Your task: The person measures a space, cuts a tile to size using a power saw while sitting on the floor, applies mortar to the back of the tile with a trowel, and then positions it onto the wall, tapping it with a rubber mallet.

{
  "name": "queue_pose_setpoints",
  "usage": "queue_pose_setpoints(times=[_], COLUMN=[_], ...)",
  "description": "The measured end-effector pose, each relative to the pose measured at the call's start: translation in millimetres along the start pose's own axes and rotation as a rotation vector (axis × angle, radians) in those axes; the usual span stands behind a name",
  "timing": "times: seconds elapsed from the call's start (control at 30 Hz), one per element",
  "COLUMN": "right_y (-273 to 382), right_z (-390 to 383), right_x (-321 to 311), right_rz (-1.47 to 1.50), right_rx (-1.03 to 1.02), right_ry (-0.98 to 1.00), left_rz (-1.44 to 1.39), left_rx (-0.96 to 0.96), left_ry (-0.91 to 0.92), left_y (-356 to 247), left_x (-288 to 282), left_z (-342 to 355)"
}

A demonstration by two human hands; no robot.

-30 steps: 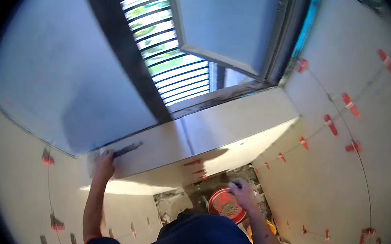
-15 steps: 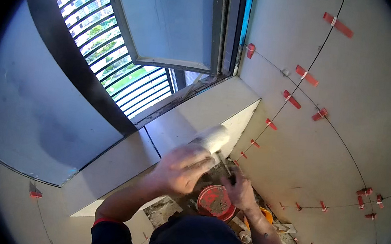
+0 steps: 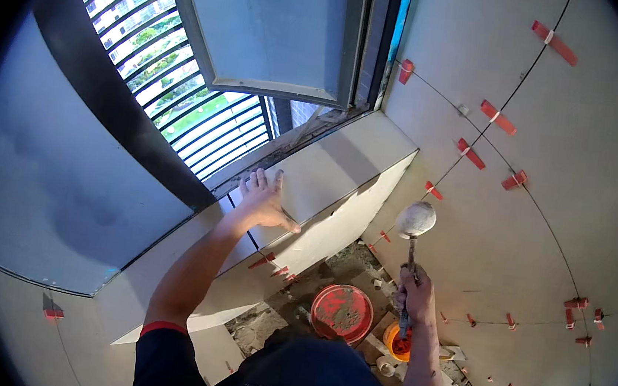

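My left hand [image 3: 263, 205] lies with spread fingers on the pale sill tile [image 3: 350, 156], near the joint between two tiles. Its thumb reaches to the tile's front edge. Off to the right, my right hand [image 3: 418, 299] is wrapped round the dark handle of a mallet [image 3: 416, 220]. The mallet's rounded whitish head points up and away from me, in front of the tiled wall and apart from the sill. Below the left hand, red levelling wedges [image 3: 261, 261] stick out of the joint on the sill's front face.
On the rubble-strewn floor stand a red bucket [image 3: 315, 311] of mortar and an orange bucket [image 3: 389, 344] holding red pieces. The right wall [image 3: 541, 178] carries several red wedges along its joints. A window sash [image 3: 280, 34] hangs open above the sill, with bars [image 3: 210, 139] outside.
My left hand has left the mallet's head and come down flat on the sill tile. My right hand has carried the mallet to the right, away from the sill.
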State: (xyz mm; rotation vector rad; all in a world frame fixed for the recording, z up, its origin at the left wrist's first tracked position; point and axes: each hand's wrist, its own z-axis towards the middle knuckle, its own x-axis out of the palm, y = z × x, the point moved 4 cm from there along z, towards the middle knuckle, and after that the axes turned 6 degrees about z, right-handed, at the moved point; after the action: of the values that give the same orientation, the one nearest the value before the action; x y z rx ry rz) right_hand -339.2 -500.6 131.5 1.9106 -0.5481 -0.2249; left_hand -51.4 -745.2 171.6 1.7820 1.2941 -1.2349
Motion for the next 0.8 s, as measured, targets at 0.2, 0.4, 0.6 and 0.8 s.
queue_pose_setpoints(times=[0.2, 0.4, 0.6, 0.8], right_y=[-22, -8, -2, -10], right_z=[6, 3, 12, 3], right_x=[16, 14, 28, 17], right_rz=[-0.001, 0.000, -0.024, 0.035], right_rx=[0.074, 0.095, 0.092, 0.094], right_ry=[0.062, 0.007, -0.019, 0.014], left_rz=[0.043, 0.057, 0.029, 0.036], left_rx=[0.033, 0.042, 0.036, 0.084], left_ry=[-0.022, -0.052, 0.022, -0.049], left_y=[5, 0, 19, -1], left_x=[-3, -1, -2, 3], left_z=[0, -2, -13, -2])
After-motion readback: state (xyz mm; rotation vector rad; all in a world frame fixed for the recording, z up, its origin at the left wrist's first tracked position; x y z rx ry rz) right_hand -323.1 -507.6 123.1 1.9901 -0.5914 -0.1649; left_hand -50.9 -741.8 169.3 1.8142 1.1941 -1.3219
